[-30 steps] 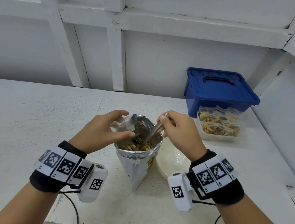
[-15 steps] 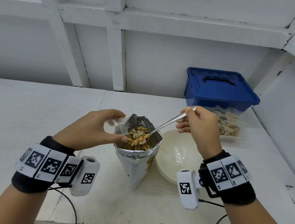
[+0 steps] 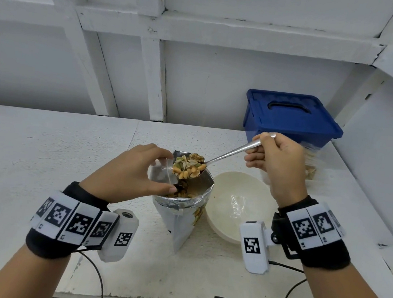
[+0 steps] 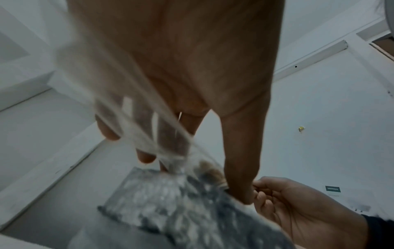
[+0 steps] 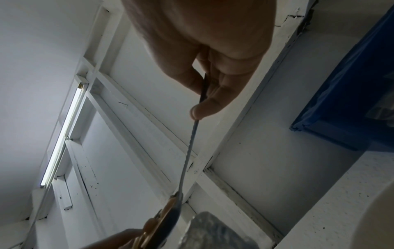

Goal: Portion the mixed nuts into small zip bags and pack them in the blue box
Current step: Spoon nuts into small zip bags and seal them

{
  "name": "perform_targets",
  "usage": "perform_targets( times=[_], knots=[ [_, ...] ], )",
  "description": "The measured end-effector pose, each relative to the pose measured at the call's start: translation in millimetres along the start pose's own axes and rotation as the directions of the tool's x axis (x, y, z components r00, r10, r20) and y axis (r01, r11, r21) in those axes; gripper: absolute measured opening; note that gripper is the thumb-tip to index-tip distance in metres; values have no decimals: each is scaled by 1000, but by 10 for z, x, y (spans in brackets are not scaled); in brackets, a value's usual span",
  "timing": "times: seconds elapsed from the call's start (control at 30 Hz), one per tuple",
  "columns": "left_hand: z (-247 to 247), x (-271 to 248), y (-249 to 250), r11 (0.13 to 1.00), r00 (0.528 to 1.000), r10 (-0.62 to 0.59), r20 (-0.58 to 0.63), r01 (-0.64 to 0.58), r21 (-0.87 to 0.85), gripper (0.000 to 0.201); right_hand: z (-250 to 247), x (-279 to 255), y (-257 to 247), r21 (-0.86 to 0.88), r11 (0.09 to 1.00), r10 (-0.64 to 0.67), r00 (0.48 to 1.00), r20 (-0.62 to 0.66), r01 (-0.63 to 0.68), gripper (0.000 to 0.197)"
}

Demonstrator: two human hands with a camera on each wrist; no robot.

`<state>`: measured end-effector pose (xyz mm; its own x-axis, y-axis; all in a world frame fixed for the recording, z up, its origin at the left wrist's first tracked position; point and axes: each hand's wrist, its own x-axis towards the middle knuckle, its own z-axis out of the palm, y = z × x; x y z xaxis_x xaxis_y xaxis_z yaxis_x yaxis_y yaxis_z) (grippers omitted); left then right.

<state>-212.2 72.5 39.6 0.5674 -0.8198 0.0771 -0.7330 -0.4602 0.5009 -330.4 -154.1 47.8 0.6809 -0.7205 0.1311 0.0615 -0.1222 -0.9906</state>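
Heaped spoonful at the mouth of a flimsy bag: spill risk.

Right hand (image 3: 282, 165) pinching long metal spoon (image 3: 228, 155), piled with mixed nuts (image 3: 189, 166), above open foil pouch (image 3: 180, 209); left hand (image 3: 126, 173) pinching small clear zip bag (image 3: 161, 173) open. Likely scatter if tipped early or bag mouth sags. Lidded blue plastic box (image 3: 291, 116) well apart, back right.

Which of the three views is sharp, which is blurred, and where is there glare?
Head view: sharp, evenly lit; nuts on the spoon clear. Left wrist view: dim, soft; the zip bag and foil bag smeared. Right wrist view: dim, the right hand backlit; a tube lamp glares.
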Motion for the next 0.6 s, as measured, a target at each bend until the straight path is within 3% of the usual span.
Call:
perform_targets(
  times=[0.4, 0.6],
  knots=[
    [160, 22, 68, 993, 996, -7, -91, -3, -114, 74, 219, -85, -9, 19, 1000, -11, 992, 125, 9, 22],
    [218, 11, 102, 982, 993, -9, -121, -15, -190, 78, 316, -153, -122, -97, 972, -193, 965, 180, 212, 19]
  ],
)
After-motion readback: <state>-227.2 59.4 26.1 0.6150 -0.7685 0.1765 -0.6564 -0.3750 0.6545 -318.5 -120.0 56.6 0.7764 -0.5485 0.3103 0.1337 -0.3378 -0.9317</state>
